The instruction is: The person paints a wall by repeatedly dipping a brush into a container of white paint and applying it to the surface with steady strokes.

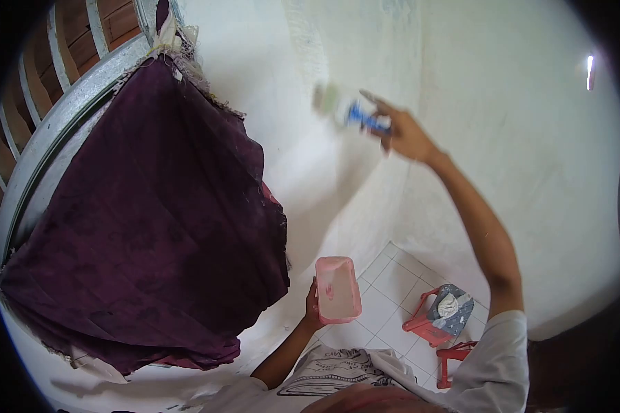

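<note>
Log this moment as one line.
left hand: holding pink tub | right hand: holding brush, raised before wall | brush-wall contact: unclear, brush blurred

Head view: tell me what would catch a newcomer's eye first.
The large dark purple cloth spread across the picture's left side would probably come first. Next, at upper centre, the right hand holds a blurred, blue-marked brush before a pale wall. Lower down, the left hand grips a pink rectangular tub.

Blue-handled, pale-headed paintbrush: is blurring in my right hand. Pink rectangular plastic tub: is hiding fingers of my left hand. Red plastic object: is passing behind my white cloth sleeve, kind unclear.
</note>
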Demonstrator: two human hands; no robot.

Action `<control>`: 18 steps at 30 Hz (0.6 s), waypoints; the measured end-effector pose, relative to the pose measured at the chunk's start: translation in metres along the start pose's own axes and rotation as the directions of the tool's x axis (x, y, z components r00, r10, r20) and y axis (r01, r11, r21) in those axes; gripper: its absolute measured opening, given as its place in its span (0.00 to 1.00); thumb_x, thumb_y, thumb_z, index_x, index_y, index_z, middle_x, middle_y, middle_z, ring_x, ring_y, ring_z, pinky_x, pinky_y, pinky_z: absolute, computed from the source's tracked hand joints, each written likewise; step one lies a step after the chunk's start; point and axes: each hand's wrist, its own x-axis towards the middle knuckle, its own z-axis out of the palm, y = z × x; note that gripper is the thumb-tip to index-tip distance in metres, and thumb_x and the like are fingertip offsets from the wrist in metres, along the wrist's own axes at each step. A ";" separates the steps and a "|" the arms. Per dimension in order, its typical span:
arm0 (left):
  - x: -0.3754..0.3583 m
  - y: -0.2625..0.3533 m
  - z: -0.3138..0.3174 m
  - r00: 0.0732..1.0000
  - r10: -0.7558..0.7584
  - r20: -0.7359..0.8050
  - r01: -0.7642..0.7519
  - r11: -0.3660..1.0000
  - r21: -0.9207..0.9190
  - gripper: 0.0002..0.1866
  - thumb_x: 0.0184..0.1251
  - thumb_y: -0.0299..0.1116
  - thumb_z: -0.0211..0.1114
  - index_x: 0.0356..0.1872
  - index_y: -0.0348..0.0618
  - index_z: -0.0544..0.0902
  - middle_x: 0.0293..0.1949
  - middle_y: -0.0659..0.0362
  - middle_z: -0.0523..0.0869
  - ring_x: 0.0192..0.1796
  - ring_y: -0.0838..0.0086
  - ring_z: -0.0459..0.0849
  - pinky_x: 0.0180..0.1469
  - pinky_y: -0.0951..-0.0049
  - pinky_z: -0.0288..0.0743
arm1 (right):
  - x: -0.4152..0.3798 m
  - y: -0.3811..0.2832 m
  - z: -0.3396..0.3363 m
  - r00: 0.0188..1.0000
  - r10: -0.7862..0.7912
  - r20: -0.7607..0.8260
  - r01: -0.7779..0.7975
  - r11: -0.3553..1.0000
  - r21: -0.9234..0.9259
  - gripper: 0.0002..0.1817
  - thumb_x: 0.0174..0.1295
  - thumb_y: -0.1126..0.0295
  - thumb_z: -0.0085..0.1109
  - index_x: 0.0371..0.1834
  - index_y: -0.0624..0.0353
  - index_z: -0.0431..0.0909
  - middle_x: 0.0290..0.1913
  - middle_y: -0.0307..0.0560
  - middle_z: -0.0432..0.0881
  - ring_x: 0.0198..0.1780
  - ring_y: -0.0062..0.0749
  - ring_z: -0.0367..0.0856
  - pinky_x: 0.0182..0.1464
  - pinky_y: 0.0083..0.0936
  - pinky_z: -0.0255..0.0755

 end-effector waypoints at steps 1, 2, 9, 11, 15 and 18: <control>-0.001 0.001 0.007 1.000 0.026 -0.007 -0.026 0.999 0.027 0.34 0.80 0.61 0.43 0.76 0.50 0.64 0.64 0.55 0.78 0.65 0.63 0.80 0.67 0.53 0.76 | 0.027 -0.002 -0.019 0.995 -0.088 -0.047 0.081 0.988 -0.129 0.24 0.66 0.71 0.62 0.67 0.59 0.77 0.38 0.54 0.88 0.28 0.34 0.86 0.37 0.34 0.79; -0.001 0.002 0.006 1.000 0.028 -0.009 -0.028 0.999 0.032 0.34 0.80 0.61 0.43 0.76 0.50 0.64 0.64 0.55 0.78 0.65 0.63 0.80 0.67 0.53 0.76 | 0.053 -0.009 -0.036 0.959 -0.244 -0.143 0.201 0.943 -0.263 0.23 0.66 0.70 0.62 0.66 0.59 0.78 0.39 0.56 0.89 0.30 0.36 0.86 0.39 0.36 0.79; 0.009 0.000 0.002 0.993 0.110 0.033 -0.109 0.994 -0.016 0.35 0.80 0.62 0.43 0.77 0.50 0.63 0.65 0.56 0.77 0.66 0.63 0.79 0.67 0.53 0.75 | 0.180 -0.110 -0.108 0.757 -0.531 -0.381 0.345 0.820 -0.457 0.17 0.71 0.72 0.55 0.60 0.63 0.82 0.39 0.61 0.88 0.36 0.38 0.84 0.42 0.39 0.77; 0.015 -0.002 -0.004 0.992 0.114 0.053 -0.112 0.993 -0.038 0.35 0.80 0.62 0.42 0.77 0.51 0.63 0.65 0.56 0.77 0.67 0.64 0.79 0.68 0.53 0.75 | 0.187 -0.117 -0.089 0.811 -0.433 -0.393 0.305 0.887 -0.347 0.17 0.71 0.73 0.54 0.60 0.63 0.82 0.44 0.59 0.89 0.38 0.39 0.84 0.43 0.38 0.77; 0.011 -0.006 -0.008 0.994 0.106 0.026 -0.106 0.994 0.010 0.35 0.80 0.62 0.43 0.77 0.51 0.63 0.66 0.55 0.76 0.67 0.62 0.78 0.69 0.53 0.74 | 0.171 -0.058 0.001 0.772 -0.467 -0.431 0.332 0.875 -0.354 0.22 0.66 0.72 0.56 0.64 0.60 0.78 0.40 0.63 0.87 0.41 0.60 0.85 0.47 0.45 0.78; 0.013 0.002 -0.008 0.993 0.117 0.028 -0.117 0.993 0.029 0.34 0.80 0.61 0.43 0.77 0.51 0.63 0.66 0.55 0.76 0.67 0.62 0.78 0.69 0.53 0.74 | 0.119 -0.014 0.055 0.745 -0.517 -0.421 0.438 0.856 -0.276 0.19 0.66 0.75 0.55 0.60 0.62 0.79 0.36 0.64 0.84 0.37 0.61 0.82 0.44 0.43 0.77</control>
